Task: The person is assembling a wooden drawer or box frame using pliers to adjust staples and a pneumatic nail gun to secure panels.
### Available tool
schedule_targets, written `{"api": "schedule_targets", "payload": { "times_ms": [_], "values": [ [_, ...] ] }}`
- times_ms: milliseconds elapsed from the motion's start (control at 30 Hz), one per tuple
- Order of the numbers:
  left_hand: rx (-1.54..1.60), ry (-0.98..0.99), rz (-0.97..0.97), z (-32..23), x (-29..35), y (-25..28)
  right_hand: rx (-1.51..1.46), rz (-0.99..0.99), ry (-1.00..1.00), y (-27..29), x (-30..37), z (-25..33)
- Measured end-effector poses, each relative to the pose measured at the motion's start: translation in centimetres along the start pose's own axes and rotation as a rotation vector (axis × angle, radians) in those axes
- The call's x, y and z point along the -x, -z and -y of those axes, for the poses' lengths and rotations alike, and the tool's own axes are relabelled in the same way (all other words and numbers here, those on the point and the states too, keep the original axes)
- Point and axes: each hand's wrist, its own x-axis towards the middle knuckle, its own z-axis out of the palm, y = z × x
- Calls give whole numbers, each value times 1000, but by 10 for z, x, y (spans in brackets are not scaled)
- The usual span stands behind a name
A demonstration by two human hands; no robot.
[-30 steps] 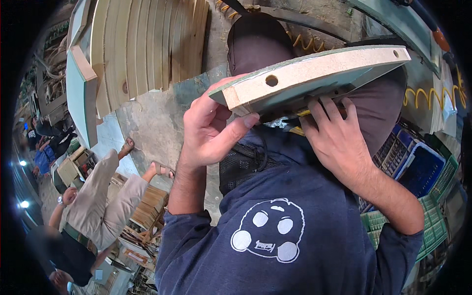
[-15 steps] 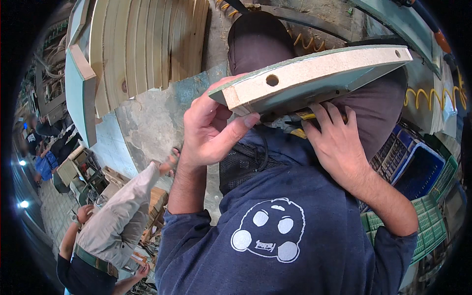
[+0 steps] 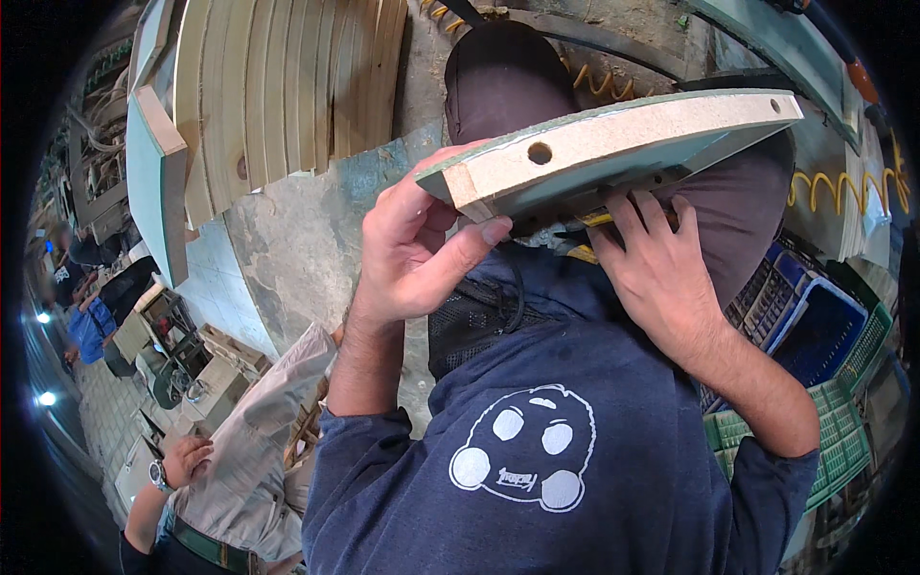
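Observation:
A curved board point(image 3: 613, 129) with a pale fibreboard edge and greenish-grey faces lies tilted across my thighs. Round holes pierce its edge near both ends. My left hand point(image 3: 412, 240) is closed on the board's left end, thumb on the near side and fingers behind. Below the board's middle, my right hand point(image 3: 656, 264) has its fingers bent around a yellow-and-black tool point(image 3: 596, 220). Most of that tool is hidden by the fingers and the board, so its kind is unclear.
Several curved wooden panels point(image 3: 287, 86) stand stacked at the far left, beside a pale green panel point(image 3: 153, 182). Yellow coiled hoses point(image 3: 843, 196) run at the right, above blue and green crates point(image 3: 815, 331). Another person's hand point(image 3: 184, 460) shows at lower left.
The board's left end and my left hand have shifted slightly right. My right hand has barely moved. At lower left, the other person has moved nearer and lower in view.

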Motion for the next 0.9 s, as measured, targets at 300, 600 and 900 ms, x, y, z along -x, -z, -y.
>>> {"api": "schedule_targets", "payload": {
  "times_ms": [300,600,900],
  "values": [
    [4,-2,-20,2,0,1,-47,19,-56,-8,4,3],
    [41,26,-52,2,2,2,-149,66,-134,-9,9,11],
    [17,-34,-32,4,0,2,-62,45,-88,-6,8,6]
  ]
}}
